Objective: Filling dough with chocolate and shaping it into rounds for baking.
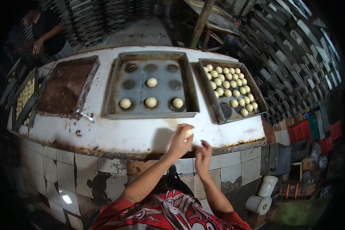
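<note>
My left hand (179, 142) is closed around a pale dough ball (189, 133), just above the near edge of the table. Close beside it on the right, my right hand (203, 156) has its fingers half curled and apart, with nothing visible in them. Ahead lies a large metal tray (113, 90) with several round dough balls, one of them (152, 82) near the middle and the others in a row along the near side. Dark round marks show on its base. At the right stands a second metal tray (227, 110) holding many smaller-looking dough balls (233, 84).
Left on the white table (138, 132) is a tray of brown filling (65, 86) with a metal-handled tool (86, 115) at its corner. Another tray of dough balls (25, 97) sits far left, near a person (48, 30). Stacked trays (295, 53) rise at right; white buckets (258, 205) stand on the floor.
</note>
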Tool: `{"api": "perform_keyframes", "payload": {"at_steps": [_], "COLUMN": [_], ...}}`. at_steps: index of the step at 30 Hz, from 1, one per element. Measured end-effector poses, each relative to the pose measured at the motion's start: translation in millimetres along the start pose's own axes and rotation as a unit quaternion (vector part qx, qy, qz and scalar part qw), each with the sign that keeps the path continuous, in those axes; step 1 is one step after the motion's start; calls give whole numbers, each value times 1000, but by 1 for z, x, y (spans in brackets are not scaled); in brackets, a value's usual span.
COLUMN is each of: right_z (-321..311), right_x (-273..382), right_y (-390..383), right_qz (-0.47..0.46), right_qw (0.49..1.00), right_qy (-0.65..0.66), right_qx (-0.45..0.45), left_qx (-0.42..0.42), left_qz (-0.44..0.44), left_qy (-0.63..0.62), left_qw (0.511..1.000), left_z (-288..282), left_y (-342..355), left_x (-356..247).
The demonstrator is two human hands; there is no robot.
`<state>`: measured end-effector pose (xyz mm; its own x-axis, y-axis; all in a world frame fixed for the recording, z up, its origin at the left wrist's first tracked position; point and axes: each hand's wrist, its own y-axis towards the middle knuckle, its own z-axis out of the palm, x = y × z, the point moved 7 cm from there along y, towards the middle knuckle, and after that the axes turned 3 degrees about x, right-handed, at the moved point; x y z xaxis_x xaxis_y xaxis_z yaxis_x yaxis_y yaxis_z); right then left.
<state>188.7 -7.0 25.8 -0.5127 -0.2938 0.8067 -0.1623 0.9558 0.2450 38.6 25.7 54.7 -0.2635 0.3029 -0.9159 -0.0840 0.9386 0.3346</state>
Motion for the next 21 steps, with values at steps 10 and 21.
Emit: {"api": "perform_keyframes", "payload": {"at_steps": [10,21], "right_z": [9,16], "right_x": [-10,-9], "right_y": [33,55], "right_qz": [-190,-138], "right_qw": [961,957], "right_qy": [-105,-199], "right_qx": [171,161], "left_qx": [-163,-266], "left_qz": [-108,35], "left_qy": [-188,-253], "left_qw": [963,929], "left_z": [-88,-239], "left_y": [-33,-51], "left_x": [13,23]}}
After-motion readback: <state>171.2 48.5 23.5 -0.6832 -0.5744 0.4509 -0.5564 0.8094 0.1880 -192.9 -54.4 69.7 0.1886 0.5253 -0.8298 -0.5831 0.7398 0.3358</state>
